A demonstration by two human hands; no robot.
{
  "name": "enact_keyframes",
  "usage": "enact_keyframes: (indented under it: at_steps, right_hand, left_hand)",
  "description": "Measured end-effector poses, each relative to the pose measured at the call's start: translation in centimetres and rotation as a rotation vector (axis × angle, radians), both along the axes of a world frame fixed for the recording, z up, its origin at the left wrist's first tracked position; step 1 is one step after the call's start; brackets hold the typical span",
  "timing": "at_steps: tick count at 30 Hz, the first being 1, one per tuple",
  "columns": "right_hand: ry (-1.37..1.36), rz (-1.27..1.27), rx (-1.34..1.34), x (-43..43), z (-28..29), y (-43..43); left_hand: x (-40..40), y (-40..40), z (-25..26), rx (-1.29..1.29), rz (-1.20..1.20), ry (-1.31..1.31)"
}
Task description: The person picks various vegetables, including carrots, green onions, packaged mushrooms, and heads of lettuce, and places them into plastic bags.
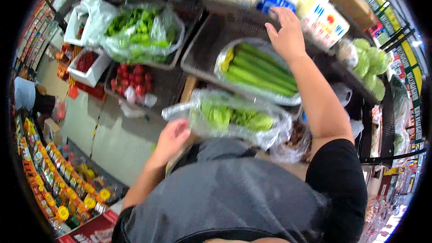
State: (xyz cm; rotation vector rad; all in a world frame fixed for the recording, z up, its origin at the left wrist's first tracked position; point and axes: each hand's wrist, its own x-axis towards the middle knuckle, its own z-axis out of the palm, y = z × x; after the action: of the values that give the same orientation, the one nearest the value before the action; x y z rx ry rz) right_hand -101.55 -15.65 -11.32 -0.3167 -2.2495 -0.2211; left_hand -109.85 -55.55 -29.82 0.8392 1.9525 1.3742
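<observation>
My right hand (286, 33) reaches forward over a dark produce crate, its fingertips at a blue package (275, 0); whether they touch it cannot be told. Below that arm, long green cucumbers (260, 71) lie in a plastic-lined crate. Nearer my body, leafy greens (236, 116) rest in a clear plastic bag (179, 110). My left hand (173, 136) is by the bag's left end, its fingers curled and apart, with nothing visible in them.
Bagged leafy greens (140, 37) and red radishes (131, 79) fill crates at the left. Green cabbages (369, 64) and a cardboard box (349, 1) stand at the right. A person (25, 94) is at the far left, beside packed shelves.
</observation>
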Motion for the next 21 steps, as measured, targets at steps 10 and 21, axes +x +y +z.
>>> enact_keyframes:
  at_steps: [10,21]
  right_hand:
    - [-1.528,0.057,-0.760,13.2,-16.4,-11.0]
    - [-1.751,0.296,-1.069,17.3,-18.3,-12.9]
  left_hand:
    - [0.7,9.2,-2.2,-0.354,-0.028,0.632]
    - [2.3,10.9,-3.1,-0.493,-0.308,0.470]
